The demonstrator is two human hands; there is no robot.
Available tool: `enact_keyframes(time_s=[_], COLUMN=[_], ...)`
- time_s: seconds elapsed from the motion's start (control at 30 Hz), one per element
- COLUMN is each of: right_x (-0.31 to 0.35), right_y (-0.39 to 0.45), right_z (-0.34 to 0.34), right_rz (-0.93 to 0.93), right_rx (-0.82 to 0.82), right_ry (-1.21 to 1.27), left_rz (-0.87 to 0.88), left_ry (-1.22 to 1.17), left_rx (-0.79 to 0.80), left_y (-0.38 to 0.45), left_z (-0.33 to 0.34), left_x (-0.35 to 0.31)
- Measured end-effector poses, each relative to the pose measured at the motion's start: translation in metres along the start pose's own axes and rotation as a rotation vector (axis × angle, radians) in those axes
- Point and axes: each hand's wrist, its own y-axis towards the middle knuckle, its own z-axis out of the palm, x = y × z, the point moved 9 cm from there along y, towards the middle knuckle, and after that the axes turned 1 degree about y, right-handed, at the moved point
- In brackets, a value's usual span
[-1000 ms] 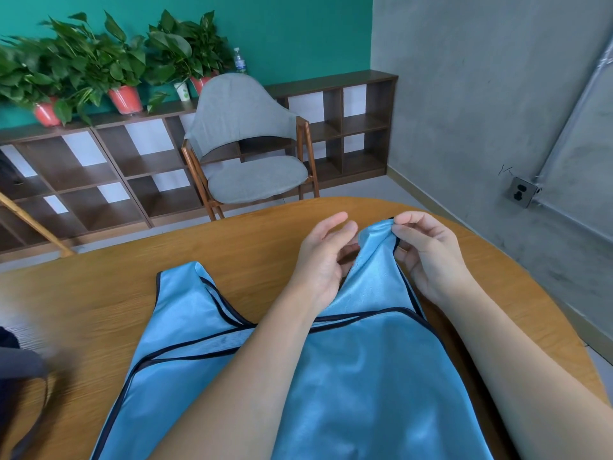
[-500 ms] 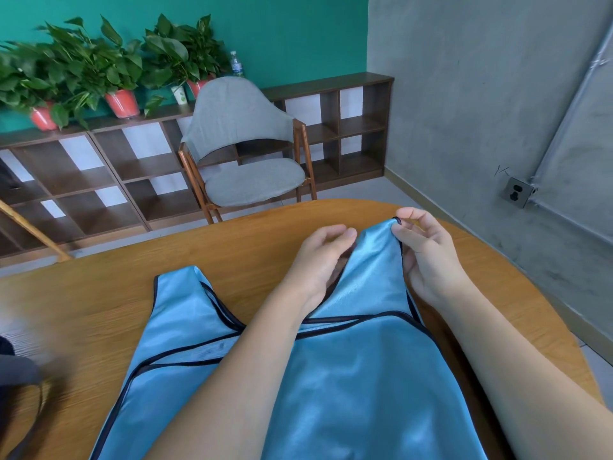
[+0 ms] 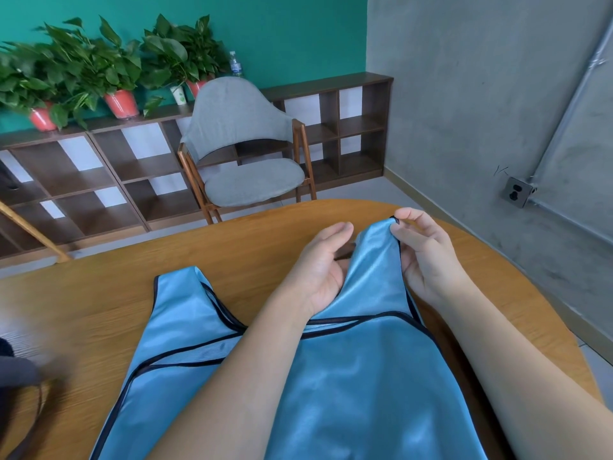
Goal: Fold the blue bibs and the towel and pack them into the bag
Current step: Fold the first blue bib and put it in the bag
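Observation:
A shiny blue bib [image 3: 351,376] with dark piping lies spread on the wooden table [image 3: 99,313], its two shoulder straps pointing away from me. My right hand [image 3: 428,257] pinches the tip of the right strap between thumb and fingertips. My left hand [image 3: 320,267] sits at the inner edge of the same strap, fingers curved; its fingertips are partly hidden by the cloth. The left strap [image 3: 179,293] lies flat and untouched. A dark bag [image 3: 16,376] shows blurred at the left edge. No towel is in view.
A grey chair [image 3: 242,154] with wooden legs stands beyond the table's far edge. Behind it runs a low brown shelf unit [image 3: 99,167] topped with potted plants [image 3: 99,71]. A grey wall with a socket [image 3: 517,192] is on the right.
My right hand has shifted its pinch up to the very tip of the right strap. My left hand has stayed at the strap's inner edge. The bib's body has not moved.

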Motion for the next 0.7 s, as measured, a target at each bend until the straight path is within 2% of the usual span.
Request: enact_keyframes(time_s=[0.17, 0.3, 0.4, 0.5, 0.57, 0.63, 0.7], right_x=[-0.001, 0.0, 0.001, 0.004, 0.011, 0.017, 0.008], right_y=[0.001, 0.001, 0.002, 0.002, -0.001, -0.004, 0.0], right_z=[-0.002, -0.002, -0.005, -0.009, -0.008, -0.005, -0.003], right_rz=[-0.005, -0.03, -0.063, -0.154, -0.249, -0.364, -0.371], right_rx=[-0.031, -0.039, -0.047, -0.074, -0.121, -0.15, -0.104], right_ry=[-0.032, -0.142, -0.231, -0.431, -0.602, -0.849, -1.163], left_rz=[0.142, 0.247, 0.373, 0.504, 0.607, 0.682, 0.653], left_ry=[-0.198, -0.15, -0.045, 0.158, 0.378, 0.748, 1.169], left_rx=[-0.14, -0.161, -0.301, -0.405, -0.449, -0.496, -0.424], left_y=[0.004, 0.003, 0.0, -0.007, -0.013, -0.016, -0.007], left_z=[-0.018, -0.021, -0.032, -0.034, -0.031, -0.024, -0.013], left_x=[-0.015, -0.023, -0.025, -0.025, -0.031, -0.037, -0.03])
